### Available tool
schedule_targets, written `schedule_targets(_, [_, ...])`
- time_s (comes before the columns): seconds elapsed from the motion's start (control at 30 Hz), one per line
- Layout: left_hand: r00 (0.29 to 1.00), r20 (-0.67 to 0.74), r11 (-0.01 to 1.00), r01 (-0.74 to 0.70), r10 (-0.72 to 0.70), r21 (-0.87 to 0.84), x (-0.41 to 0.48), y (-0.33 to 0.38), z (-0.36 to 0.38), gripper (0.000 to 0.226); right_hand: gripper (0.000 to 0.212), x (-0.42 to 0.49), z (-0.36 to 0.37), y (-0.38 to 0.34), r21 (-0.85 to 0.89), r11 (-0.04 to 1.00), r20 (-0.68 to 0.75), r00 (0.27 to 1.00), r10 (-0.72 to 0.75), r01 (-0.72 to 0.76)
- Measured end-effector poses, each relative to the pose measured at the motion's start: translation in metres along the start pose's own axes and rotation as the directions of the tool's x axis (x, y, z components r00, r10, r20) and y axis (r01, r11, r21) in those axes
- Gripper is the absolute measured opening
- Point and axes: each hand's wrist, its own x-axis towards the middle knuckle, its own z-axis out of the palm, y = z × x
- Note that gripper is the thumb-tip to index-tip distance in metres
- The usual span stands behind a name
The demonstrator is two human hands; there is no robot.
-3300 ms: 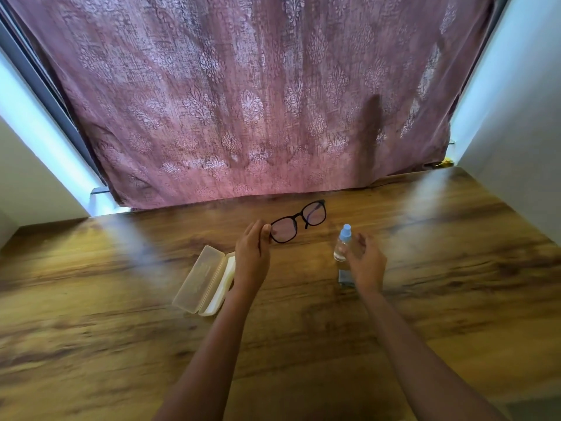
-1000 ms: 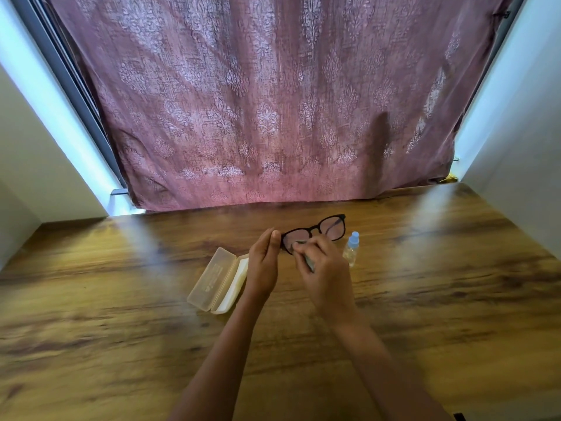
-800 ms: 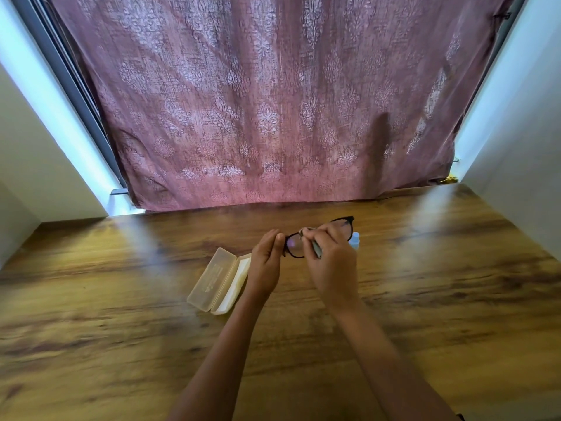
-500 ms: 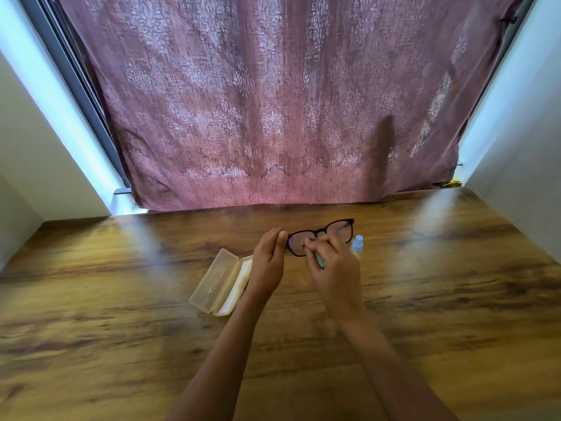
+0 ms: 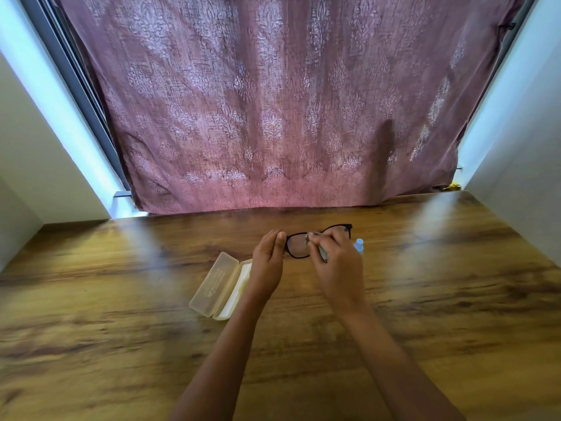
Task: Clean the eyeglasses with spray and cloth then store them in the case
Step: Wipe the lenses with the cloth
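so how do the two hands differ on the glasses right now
The left hand pinches the eyeglasses at one end of the frame with fairly straight fingers; the right hand is curled over the middle. The left hand holds only the frame; the right hand also pinches a grey cloth against a lens. Both touch the eyeglasses.

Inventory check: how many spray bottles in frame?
1. The spray bottle sits just beyond the right hand, with only its blue top showing. Another could be hidden behind that hand.
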Motion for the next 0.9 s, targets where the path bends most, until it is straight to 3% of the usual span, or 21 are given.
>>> schedule_targets(0.27, [0.998, -0.024, 0.997, 0.06, -0.062, -0.051, 0.002, -0.001, 0.001, 0.032, 0.017, -0.017, 0.015, -0.012, -0.009, 0.994, 0.101, 0.989, -0.107, 0.109])
schedule_targets(0.5, [0.999, -0.032, 0.996, 0.031, -0.034, -0.087, 0.0, 0.002, 0.002, 0.033, 0.021, 0.002, 0.011, -0.007, 0.018, 1.0, -0.041, 0.999, -0.016, 0.016])
schedule_targets(0.67, [0.999, -0.038, 0.994, 0.015, -0.019, -0.112, 0.0, 0.0, 0.002, 0.032, 0.021, -0.017, 0.016, -0.018, 0.031, 0.993, 0.054, 0.991, -0.119, 0.118])
schedule_targets(0.77, [0.998, -0.062, 0.993, 0.02, -0.027, -0.117, -0.002, -0.001, 0.001, 0.032, 0.018, -0.021, 0.011, -0.008, 0.031, 0.997, 0.06, 0.995, -0.074, 0.073])
schedule_targets(0.9, [0.998, -0.045, 0.993, 0.029, -0.035, -0.115, 0.0, 0.002, 0.003, 0.031, 0.015, -0.001, 0.009, -0.005, 0.03, 1.0, -0.042, 0.999, 0.002, -0.001])
